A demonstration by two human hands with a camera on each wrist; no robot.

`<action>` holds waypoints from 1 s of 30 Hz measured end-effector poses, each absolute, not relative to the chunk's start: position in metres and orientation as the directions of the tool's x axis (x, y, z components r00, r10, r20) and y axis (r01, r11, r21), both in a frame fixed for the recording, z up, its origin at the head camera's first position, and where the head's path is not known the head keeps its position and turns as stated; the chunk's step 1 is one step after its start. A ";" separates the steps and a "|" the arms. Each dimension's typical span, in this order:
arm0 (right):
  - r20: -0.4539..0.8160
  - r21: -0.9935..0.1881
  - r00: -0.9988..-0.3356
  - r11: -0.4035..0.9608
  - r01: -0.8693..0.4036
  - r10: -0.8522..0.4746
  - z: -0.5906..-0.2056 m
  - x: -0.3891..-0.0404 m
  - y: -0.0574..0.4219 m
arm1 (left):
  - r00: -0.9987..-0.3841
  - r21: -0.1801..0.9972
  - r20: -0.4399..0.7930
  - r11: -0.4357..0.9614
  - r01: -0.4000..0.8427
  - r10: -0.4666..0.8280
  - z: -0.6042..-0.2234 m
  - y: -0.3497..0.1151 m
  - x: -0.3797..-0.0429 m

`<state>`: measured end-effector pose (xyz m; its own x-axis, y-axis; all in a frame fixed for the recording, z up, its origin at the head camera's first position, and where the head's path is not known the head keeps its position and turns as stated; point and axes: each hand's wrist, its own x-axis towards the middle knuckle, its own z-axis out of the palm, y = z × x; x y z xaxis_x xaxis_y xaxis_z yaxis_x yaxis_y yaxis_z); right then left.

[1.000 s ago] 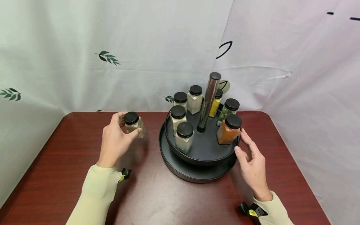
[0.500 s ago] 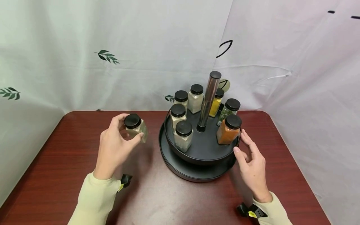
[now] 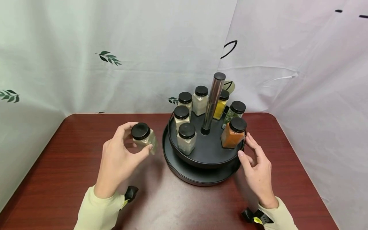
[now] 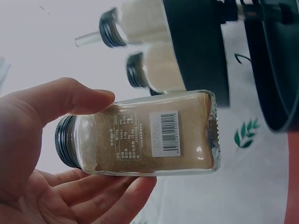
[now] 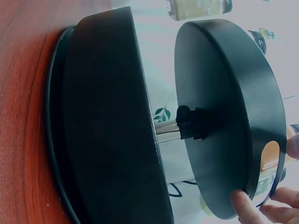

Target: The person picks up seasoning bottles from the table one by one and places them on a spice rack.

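Note:
My left hand (image 3: 118, 161) holds a glass spice jar (image 3: 146, 140) with a black lid, left of the rack and over the table. The left wrist view shows tan powder in this jar (image 4: 135, 137) and a barcode label on its side, the thumb on one face and the fingers under the other. At the right, my right hand (image 3: 258, 169) touches the rim of the upper tier (image 3: 211, 165) of a black two-tier spice rack. Its thumb and fingers are spread along that rim, beside a jar of orange spice (image 3: 232, 136).
Several jars stand around the upper tier, including pale powder jars (image 3: 186, 143), a yellow jar (image 3: 220, 108) and a green herb jar (image 3: 233, 114). A central post (image 3: 213, 102) rises from it. The wider lower tier (image 3: 198, 182) sits on the wooden table (image 3: 72, 159); a white curtain (image 3: 158, 38) hangs behind.
My left hand has moved the spice jar up off the table, rightward and closer to me. My right hand has stayed at the rack's rim, almost still.

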<state>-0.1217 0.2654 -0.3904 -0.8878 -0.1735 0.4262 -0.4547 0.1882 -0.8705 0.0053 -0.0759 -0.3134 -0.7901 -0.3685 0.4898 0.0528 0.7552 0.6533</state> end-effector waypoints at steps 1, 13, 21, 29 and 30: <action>0.428 -0.871 -0.887 0.184 -0.456 -0.173 -0.390 -0.121 0.265 | -0.793 0.657 0.491 0.751 0.067 -0.360 -0.312 -0.073 0.007; 0.418 -0.859 -0.889 0.236 -0.454 -0.187 -0.393 -0.122 0.268 | -0.839 0.687 0.479 0.705 0.176 -0.258 -0.303 -0.043 0.013; 0.422 -0.860 -0.887 0.227 -0.457 -0.189 -0.393 -0.122 0.267 | -0.858 0.721 0.466 0.655 0.225 -0.218 -0.300 -0.025 0.016; 0.435 -0.859 -0.881 0.206 -0.468 -0.186 -0.390 -0.121 0.266 | -0.847 0.708 0.511 0.632 0.316 -0.149 -0.290 -0.008 0.014; 0.435 -0.860 -0.881 0.205 -0.468 -0.186 -0.390 -0.120 0.267 | -0.846 0.707 0.515 0.627 0.328 -0.138 -0.289 -0.006 0.013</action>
<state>-0.1205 0.2665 -0.3903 -0.8809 -0.1858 0.4353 -0.4680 0.2048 -0.8597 0.0128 -0.0056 -0.2888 -0.8460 -0.1379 0.5150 0.3279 0.6270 0.7066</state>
